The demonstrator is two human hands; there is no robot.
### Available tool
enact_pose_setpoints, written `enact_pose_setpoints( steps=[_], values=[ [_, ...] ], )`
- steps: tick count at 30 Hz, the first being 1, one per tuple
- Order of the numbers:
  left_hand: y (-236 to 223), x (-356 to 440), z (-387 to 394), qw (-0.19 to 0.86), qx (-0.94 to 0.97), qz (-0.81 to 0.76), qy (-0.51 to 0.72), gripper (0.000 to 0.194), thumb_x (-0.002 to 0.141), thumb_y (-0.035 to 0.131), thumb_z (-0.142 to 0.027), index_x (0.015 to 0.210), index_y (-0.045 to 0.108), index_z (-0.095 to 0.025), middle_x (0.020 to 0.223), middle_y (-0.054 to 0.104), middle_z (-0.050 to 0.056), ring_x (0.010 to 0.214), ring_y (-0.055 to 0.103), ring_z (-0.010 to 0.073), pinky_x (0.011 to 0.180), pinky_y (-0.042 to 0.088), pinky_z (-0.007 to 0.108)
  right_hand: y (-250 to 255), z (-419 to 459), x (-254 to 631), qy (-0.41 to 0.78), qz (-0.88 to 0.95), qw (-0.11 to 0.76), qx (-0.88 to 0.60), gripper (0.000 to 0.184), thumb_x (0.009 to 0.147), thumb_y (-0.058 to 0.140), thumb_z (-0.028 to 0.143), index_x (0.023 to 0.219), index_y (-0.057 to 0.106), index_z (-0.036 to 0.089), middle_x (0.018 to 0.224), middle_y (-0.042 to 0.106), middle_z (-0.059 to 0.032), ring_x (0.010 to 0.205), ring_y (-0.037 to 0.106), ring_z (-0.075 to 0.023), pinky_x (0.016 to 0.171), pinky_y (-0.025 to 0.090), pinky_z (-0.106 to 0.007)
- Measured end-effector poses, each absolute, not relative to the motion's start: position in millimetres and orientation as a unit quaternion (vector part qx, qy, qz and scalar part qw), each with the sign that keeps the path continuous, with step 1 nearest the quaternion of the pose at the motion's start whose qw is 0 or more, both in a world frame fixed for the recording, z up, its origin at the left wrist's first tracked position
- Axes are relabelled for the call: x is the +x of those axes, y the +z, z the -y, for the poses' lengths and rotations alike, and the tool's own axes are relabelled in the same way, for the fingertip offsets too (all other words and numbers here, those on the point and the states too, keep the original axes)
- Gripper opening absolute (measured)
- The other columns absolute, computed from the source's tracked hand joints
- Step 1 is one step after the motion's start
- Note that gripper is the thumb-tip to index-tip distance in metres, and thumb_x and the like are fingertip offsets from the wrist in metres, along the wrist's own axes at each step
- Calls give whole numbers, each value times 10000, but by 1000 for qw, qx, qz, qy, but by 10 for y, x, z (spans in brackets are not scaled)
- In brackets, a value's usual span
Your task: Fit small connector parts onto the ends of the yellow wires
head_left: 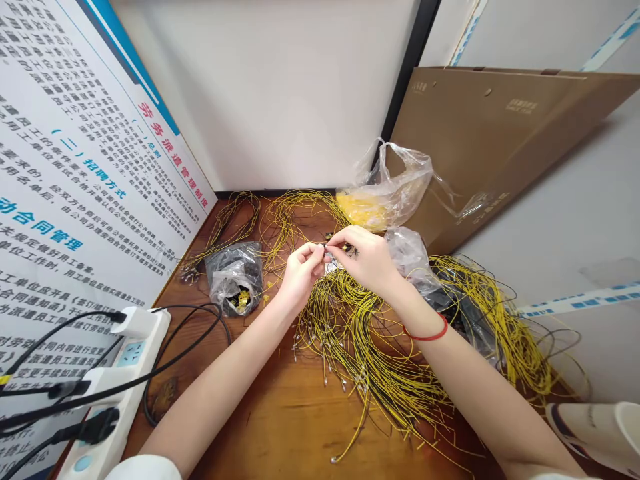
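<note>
Right hand [363, 260] pinching wire end [327, 247], lying level, pointing at left hand [300, 275]

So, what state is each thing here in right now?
Left hand: raised, pinching a small dark piece.
Right hand: raised, fingers closed beside it.
Yellow wires: loose, tangled in heaps.
Clear plastic bag: crumpled, yellow bits inside.
Power strip: plugs in its sockets.
Brown cardboard board: leaning against the wall.

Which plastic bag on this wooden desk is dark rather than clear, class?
The dark grey bag beside the left hand, with yellow pieces inside; the bag against the cardboard sheet and the bag by the right hand are clear.
</note>
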State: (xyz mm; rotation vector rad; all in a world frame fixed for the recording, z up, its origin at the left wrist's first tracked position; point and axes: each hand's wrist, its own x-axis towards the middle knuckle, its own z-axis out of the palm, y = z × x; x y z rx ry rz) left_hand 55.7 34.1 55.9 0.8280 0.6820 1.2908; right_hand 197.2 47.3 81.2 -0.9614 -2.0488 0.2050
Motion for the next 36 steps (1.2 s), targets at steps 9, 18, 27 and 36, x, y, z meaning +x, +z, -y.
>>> enact_pose_setpoints(
  steps=[9, 18, 27, 36],
  values=[
    [517, 469, -363, 638, 431, -328, 548, 385, 620, 791, -451, 638, 568, -137, 587, 594, -9, 432, 311, 25, 440, 218, 191, 774, -451, 1960, 61, 840, 387, -374, 102, 872, 523, 181, 778, 562, 184, 775, 612, -33, 757, 542, -157, 730, 436, -319],
    [489, 370, -380, 596, 499, -354, 520, 360, 660, 766, -464, 650, 595, -148, 543, 581, -22, 428, 339, 40, 426, 220, 195, 767, -444, 1970, 155, 816, 406, -381, 92, 836, 571, 177, 745, 572, 187, 746, 629, -13, 702, 561, -138, 686, 445, -303],
    [502, 465, -461, 687, 296, -313, 585, 312, 645, 817, -358, 714, 627, -120, 519, 485, -63, 387, 242, -5, 383, 194, 155, 390, -248, 1584, 410, 592, 527, -452, 173, 897, 481, 360, 945, 524, 199, 908, 653, -60, 816, 634, -154, 748, 507, -319],
    [660, 359, -564, 714, 181, -289, 611, 159, 860, 631, -213, 730, 617, -123, 569, 500, -51, 368, 289, -15, 345, 236, 114, 355, -131, 1500, 408, 677, 409, -456, 265, 914, 425, 332, 727, 543, 186, 569, 506, 40, 556, 477, -113, 587, 384, -249]
  ],
)
